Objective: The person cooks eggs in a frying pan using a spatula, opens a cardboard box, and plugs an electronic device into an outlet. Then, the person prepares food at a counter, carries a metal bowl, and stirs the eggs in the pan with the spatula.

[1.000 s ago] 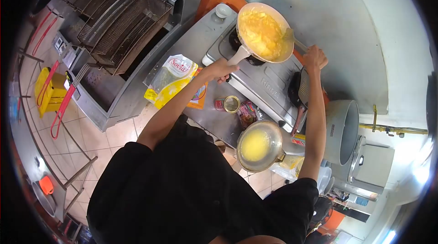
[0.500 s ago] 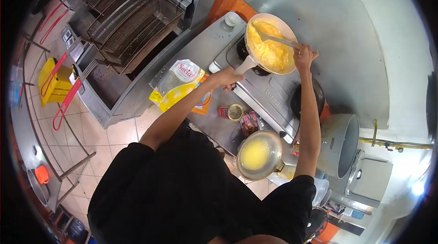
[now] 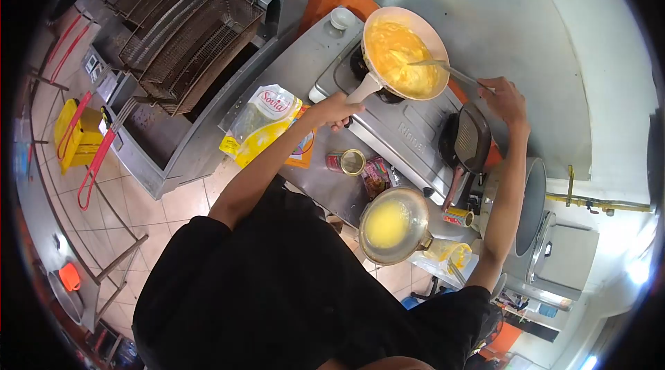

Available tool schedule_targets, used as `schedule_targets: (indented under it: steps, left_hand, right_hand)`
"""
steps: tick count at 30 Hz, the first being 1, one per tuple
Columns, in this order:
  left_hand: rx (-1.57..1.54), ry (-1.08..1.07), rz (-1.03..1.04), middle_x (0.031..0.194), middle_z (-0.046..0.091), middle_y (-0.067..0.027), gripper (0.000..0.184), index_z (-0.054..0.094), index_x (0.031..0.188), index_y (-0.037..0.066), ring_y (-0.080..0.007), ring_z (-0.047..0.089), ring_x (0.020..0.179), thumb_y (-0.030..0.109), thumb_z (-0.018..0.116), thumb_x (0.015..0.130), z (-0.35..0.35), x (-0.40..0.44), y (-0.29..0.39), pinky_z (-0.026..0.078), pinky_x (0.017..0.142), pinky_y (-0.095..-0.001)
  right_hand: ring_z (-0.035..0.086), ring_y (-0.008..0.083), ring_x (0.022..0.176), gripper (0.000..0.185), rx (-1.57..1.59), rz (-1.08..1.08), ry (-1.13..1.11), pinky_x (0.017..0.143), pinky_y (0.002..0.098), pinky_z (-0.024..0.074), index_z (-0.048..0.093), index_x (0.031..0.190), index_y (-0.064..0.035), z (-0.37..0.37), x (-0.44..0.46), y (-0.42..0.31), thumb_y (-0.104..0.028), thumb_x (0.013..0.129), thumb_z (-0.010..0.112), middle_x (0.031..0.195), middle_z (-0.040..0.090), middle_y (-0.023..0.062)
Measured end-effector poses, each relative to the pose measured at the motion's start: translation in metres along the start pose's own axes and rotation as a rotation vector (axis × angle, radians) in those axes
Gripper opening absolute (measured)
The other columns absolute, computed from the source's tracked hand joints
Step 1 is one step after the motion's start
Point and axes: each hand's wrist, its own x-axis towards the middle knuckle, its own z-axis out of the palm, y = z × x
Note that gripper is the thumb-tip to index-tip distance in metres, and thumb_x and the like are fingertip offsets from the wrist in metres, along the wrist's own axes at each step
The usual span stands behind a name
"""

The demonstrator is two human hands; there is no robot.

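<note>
My left hand (image 3: 333,111) is wrapped round the pale handle of a frying pan (image 3: 444,43) over the far burner of the stove. Yellow, partly set egg (image 3: 395,51) spreads across the pan, runnier on one side and folded on the other. From the right, my right hand (image 3: 506,98) grips the end of a grey spatula (image 3: 458,74), whose tip rests in the egg. Beside the left forearm lie a Sovia bag (image 3: 275,103) and an orange packet (image 3: 302,152).
The silver two-burner stove (image 3: 409,141) also carries a dark square pan (image 3: 472,138). Nearer me are an opened can (image 3: 351,161), a metal pan with yellow contents (image 3: 415,221) and a plastic tub (image 3: 454,254). A large pot (image 3: 533,197) stands right; fryer baskets (image 3: 201,51) sit left.
My right hand has swung right and away from the pan's rim, drawing the spatula towards the egg's right side. More liquid egg shows at the left. The whole view has shifted slightly.
</note>
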Motion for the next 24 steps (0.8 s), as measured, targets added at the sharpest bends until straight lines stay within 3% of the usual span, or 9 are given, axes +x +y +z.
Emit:
schedule_targets:
  steps: [4, 6, 11, 17, 20, 24]
  left_hand:
    - [0.021, -0.005, -0.018, 0.054, 0.044, -0.0026, 0.041, 0.049, 0.076, 0.002, -0.0113, 0.042, 0.038, 0.039, 0.06, 0.088, 0.0, 0.004, -0.002, 0.037, 0.035, -0.0279]
    - [0.023, -0.01, -0.017, 0.054, 0.044, -0.0026, 0.04, 0.049, 0.076, 0.002, -0.0115, 0.042, 0.038, 0.039, 0.06, 0.088, 0.001, 0.006, -0.004, 0.037, 0.034, -0.0279]
    - [-0.013, 0.005, 0.017, 0.054, 0.044, -0.0037, 0.041, 0.049, 0.072, -0.001, -0.0142, 0.044, 0.038, 0.035, 0.062, 0.087, 0.0, 0.003, -0.002, 0.037, 0.033, -0.0301]
    - [0.001, 0.027, 0.045, 0.054, 0.043, -0.0027, 0.04, 0.049, 0.077, 0.001, -0.012, 0.04, 0.037, 0.038, 0.062, 0.087, 0.002, 0.004, -0.003, 0.033, 0.033, -0.029]
    - [-0.017, 0.009, 0.025, 0.055, 0.043, -0.0023, 0.039, 0.049, 0.078, 0.002, -0.0116, 0.04, 0.037, 0.037, 0.062, 0.088, 0.002, 0.001, 0.0, 0.033, 0.033, -0.0292]
    - [0.02, -0.025, 0.017, 0.056, 0.047, -0.0032, 0.037, 0.052, 0.087, -0.001, -0.0108, 0.044, 0.039, 0.035, 0.061, 0.088, 0.0, 0.006, -0.005, 0.039, 0.033, -0.0271]
  right_hand:
    - [0.065, 0.0268, 0.093, 0.019, -0.053, 0.01, -0.044, 0.079, 0.0416, 0.0509, 0.071, 0.096, -0.0172, -0.003, -0.023, -0.034, -0.022, 0.083, 0.058, 0.097, 0.069, 0.0063]
    - [0.067, 0.0286, 0.087, 0.019, -0.229, 0.062, -0.202, 0.073, 0.0435, 0.0527, 0.071, 0.09, -0.0123, 0.034, -0.018, -0.059, -0.017, 0.083, 0.054, 0.092, 0.069, 0.0117]
    - [0.068, 0.0325, 0.082, 0.017, -0.123, 0.144, -0.034, 0.067, 0.0456, 0.0532, 0.069, 0.088, -0.0092, 0.119, -0.011, -0.082, -0.015, 0.082, 0.054, 0.087, 0.069, 0.0158]
    - [0.063, 0.0376, 0.095, 0.026, 0.21, 0.383, 0.104, 0.08, 0.0504, 0.0479, 0.066, 0.104, -0.017, 0.144, 0.0, -0.044, -0.03, 0.09, 0.049, 0.096, 0.066, 0.0188]
    - [0.06, 0.0395, 0.1, 0.031, 0.309, 0.502, 0.066, 0.084, 0.0514, 0.0449, 0.063, 0.111, -0.0186, 0.125, -0.001, -0.034, -0.037, 0.093, 0.045, 0.103, 0.065, 0.0196]
    - [0.06, 0.0419, 0.096, 0.033, 0.37, 0.463, 0.173, 0.081, 0.051, 0.0466, 0.06, 0.116, -0.0172, 0.124, -0.014, -0.027, -0.036, 0.094, 0.043, 0.101, 0.065, 0.0212]
